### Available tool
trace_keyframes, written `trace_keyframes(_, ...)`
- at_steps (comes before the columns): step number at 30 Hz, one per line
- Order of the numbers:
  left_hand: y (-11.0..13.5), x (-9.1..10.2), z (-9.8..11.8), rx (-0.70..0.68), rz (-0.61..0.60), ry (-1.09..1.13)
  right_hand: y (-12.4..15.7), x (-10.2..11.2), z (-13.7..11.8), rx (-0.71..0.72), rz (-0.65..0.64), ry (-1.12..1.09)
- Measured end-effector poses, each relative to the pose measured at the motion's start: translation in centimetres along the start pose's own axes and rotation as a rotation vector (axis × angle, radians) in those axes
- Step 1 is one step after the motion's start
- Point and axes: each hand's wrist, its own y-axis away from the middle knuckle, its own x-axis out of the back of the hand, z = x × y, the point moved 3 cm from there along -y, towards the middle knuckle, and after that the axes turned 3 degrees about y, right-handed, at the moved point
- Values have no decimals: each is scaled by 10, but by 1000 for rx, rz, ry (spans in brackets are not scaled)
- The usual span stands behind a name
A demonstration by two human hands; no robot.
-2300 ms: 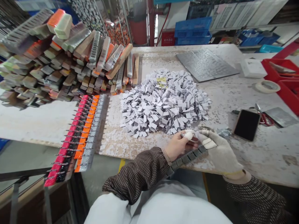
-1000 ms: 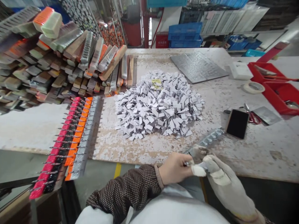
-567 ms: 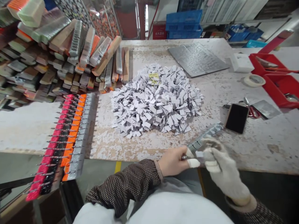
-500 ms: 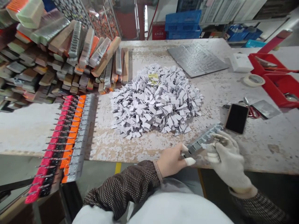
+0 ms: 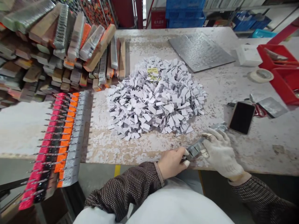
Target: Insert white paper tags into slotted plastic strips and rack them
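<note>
- The grey bar (image 5: 194, 150) lies aslant at the lower right of the frame, close to the front edge of the bench (image 5: 130, 152); it is dull grey, and dark cross lines part its near stretch into blocks.
- Its far end, paler and shinier, pokes out beyond the glove, near a dark-screened phone (image 5: 242, 117).
- The left hand (image 5: 171, 162), white covers on its thumb and a fingertip, pinches the bar's near end.
- The right hand (image 5: 220, 153), in a whitish glove, curls half closed over the bar, touching it; I can't tell whether it grips anything.
- At the right edge, the upper red bin (image 5: 262, 56) holds metal and orange-toned items; the contents of the lower red bin (image 5: 278, 84) are hard to make out.
- A small white box (image 5: 249, 55) sits just beside them.
- Blue crates (image 5: 185, 14) stand stacked at top centre, contents hidden from me.
- White tags (image 5: 154, 109) are heaped loose mid-frame.
</note>
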Motion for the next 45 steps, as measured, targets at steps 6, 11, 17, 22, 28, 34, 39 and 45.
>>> trace_keyframes(6,2,10,5,-27,32,99,4,16,4,-72,93,-18)
trace_keyframes(11,1,16,17,-179,150,121,-5,37,-36,-179,182,-360)
trace_keyframes(17,8,27,34,-317,170,341,-17,47,-60,-315,259,-681)
trace_keyframes(22,18,33,29,-192,98,575,2,54,-52,-425,327,-788)
trace_keyframes(28,27,25,30,-214,66,452,14,55,-59,-470,242,-915)
trace_keyframes(34,43,13,54,-398,-138,602,62,45,-69,-742,64,-1090)
trace_keyframes(39,36,14,46,-249,-47,543,64,52,-74,-714,136,-972)
trace_keyframes(45,33,22,40,-166,28,250,46,61,-82,-392,327,-853)
